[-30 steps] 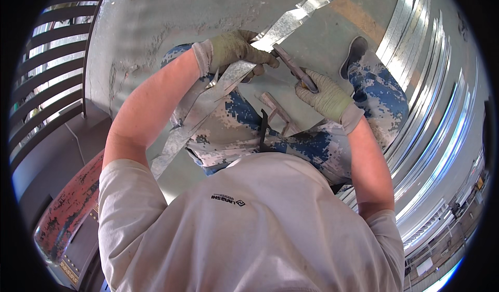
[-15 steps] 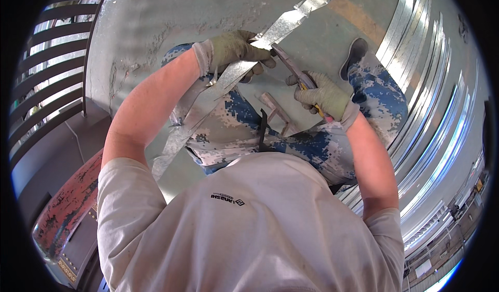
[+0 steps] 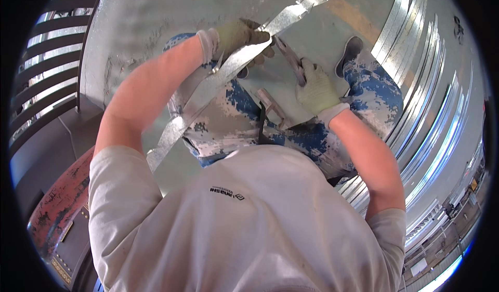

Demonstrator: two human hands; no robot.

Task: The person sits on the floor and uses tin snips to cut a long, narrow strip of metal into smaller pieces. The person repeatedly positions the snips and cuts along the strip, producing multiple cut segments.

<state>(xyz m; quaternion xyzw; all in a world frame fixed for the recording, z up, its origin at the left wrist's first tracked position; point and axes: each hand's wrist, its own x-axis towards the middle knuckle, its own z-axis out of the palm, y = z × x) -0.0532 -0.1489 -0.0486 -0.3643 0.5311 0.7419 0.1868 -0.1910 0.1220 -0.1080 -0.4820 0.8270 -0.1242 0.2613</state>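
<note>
A long, creased strip of shiny sheet metal (image 3: 236, 58) runs slantwise from the far right, past my left thigh, to the floor at lower left. My gloved left hand (image 3: 240, 38) is closed around its edge, with the fingers partly under it. My gloved right hand (image 3: 318, 88) grips what look like tin snips (image 3: 292, 62). Their long grey jaws point up and left, and the tips meet the strip beside my left fingers. My right glove hides the handles. Between my legs lies a narrow grey-brown bar-shaped piece (image 3: 270, 103) whose kind I cannot make out.
Many long metal strips (image 3: 416, 92) lie on the floor along my right side. A dark slatted rail (image 3: 54, 45) stands at the left, above a worn red curved piece (image 3: 65, 198). My shoe (image 3: 352, 50) rests on the floor beyond my right hand.
My right hand has moved slightly left and turned, so the snips' yellow handles no longer show. My left hand and the strip have shifted a little.
</note>
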